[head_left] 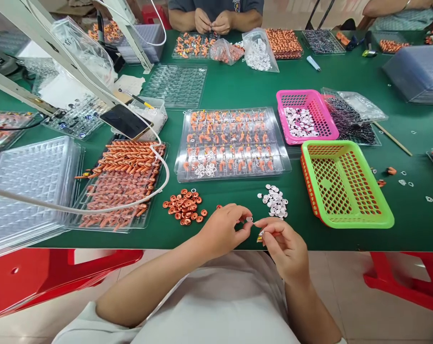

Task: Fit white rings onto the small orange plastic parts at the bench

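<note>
Near the table's front edge, my left hand pinches a small white piece between thumb and index finger. Close beside it on the right, my right hand has its fingers closed on a small yellow and silvery piece. The fingertips of both hands almost meet. Beyond my right hand is a pile of white discs. To the left of my left hand lies a heap of copper-coloured round caps. Behind the piles sits a clear tray of orange parts, with white rings on its front left part.
A green basket and a pink basket stand at the right. A tray of copper-coloured parts, stacked clear trays, a phone on a stand and a white cable are at the left. Across the table, a person's hands work.
</note>
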`<state>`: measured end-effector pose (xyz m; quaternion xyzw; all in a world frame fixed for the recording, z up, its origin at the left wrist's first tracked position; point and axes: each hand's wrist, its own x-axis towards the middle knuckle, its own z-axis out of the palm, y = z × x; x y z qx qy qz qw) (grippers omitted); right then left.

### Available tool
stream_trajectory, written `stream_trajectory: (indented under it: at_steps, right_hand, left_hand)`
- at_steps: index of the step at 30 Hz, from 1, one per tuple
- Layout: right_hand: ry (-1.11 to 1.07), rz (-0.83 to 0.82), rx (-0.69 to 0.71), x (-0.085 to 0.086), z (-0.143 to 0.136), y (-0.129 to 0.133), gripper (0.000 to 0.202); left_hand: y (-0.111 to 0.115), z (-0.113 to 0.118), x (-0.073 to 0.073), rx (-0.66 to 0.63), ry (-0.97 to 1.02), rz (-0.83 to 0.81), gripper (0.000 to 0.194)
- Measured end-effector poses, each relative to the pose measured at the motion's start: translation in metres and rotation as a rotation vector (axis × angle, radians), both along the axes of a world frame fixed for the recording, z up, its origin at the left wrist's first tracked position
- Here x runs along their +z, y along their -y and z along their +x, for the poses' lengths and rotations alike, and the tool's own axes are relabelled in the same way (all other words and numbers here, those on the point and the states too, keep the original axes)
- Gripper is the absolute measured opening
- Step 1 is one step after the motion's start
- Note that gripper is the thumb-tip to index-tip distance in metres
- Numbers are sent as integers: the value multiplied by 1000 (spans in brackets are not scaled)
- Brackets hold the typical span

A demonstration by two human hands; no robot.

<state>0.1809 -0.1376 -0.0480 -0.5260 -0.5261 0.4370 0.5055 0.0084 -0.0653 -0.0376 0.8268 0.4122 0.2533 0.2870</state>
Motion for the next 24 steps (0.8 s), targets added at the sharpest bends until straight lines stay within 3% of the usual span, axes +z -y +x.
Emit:
stream_trajectory:
  at_steps: [6,11,16,24]
  right_hand:
    - [215,170,63,9,-17,-6,15]
    - [286,206,140,11,-20,-8,17]
    - [309,216,172,14,-22,-9,18]
    - [417,364,297,16,-20,-13,24]
  left_hand:
    - [11,-6,4,65,101,-57,12]
    - [13,-19,2,-30,164,-108,31]
    - [8,-30,12,-80,237,-371,20]
    - [10,-35,14,41,269,-633,10]
